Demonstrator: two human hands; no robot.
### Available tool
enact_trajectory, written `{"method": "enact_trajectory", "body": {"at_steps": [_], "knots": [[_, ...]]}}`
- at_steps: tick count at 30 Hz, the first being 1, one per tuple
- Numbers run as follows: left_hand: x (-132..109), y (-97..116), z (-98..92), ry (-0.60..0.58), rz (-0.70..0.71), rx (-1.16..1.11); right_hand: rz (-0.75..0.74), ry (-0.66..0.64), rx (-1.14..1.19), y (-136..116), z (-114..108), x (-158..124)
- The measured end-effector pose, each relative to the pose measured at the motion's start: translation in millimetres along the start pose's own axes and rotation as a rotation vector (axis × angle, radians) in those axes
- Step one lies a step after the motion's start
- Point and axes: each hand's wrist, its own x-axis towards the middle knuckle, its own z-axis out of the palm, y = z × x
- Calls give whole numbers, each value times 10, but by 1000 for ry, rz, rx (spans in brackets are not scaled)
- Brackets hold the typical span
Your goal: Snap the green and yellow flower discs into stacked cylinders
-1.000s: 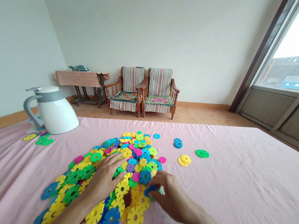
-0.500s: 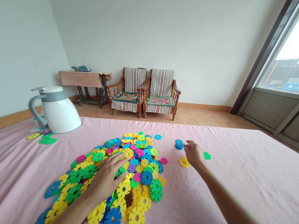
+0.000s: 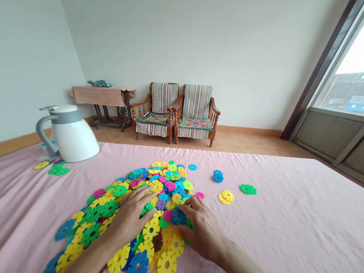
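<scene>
A heap of flat, notched plastic discs (image 3: 151, 229) in yellow, green, blue, pink and purple spreads over the pink cloth. My left hand (image 3: 135, 212) lies palm down on the heap's middle, fingers loosely stretched and thumb apart, gripping nothing visible. Over the heap's right edge, my right hand (image 3: 204, 229) has its thumb and fingers parted on either side of a blue disc (image 3: 178, 216). Its fingertips reach the discs there; no lifted piece shows. Right of the heap lie small groups of blue discs (image 3: 217, 176), yellow discs (image 3: 226, 197) and green discs (image 3: 248, 189).
A white and grey jug (image 3: 75, 139) stands at the table's back left, with a few green discs (image 3: 59, 170) and a yellow disc (image 3: 41, 165) in front. The pink cloth (image 3: 291, 219) covers the table. Beyond are two wooden armchairs (image 3: 194, 120) and a cloth-covered sewing table (image 3: 97, 96).
My right hand has moved from the blue discs on the right back left and nearer to the heap, uncovering the blue, yellow and green groups. My left hand stays almost still.
</scene>
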Motion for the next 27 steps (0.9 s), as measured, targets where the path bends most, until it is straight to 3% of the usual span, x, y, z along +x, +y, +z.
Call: {"method": "enact_trajectory", "body": {"at_steps": [9, 16, 19, 22, 27], "knots": [[12, 17, -12, -27, 8, 10, 48, 12, -7, -6, 31, 8], [9, -12, 9, -24, 15, 11, 65, 63, 210, 73, 53, 38], [7, -12, 8, -33, 6, 20, 168, 115, 322, 315, -36, 153], [0, -17, 13, -24, 9, 15, 363, 313, 227, 721, -168, 284], [-10, -23, 18, -15, 21, 6, 532, 463, 165, 1321, -327, 389]]}}
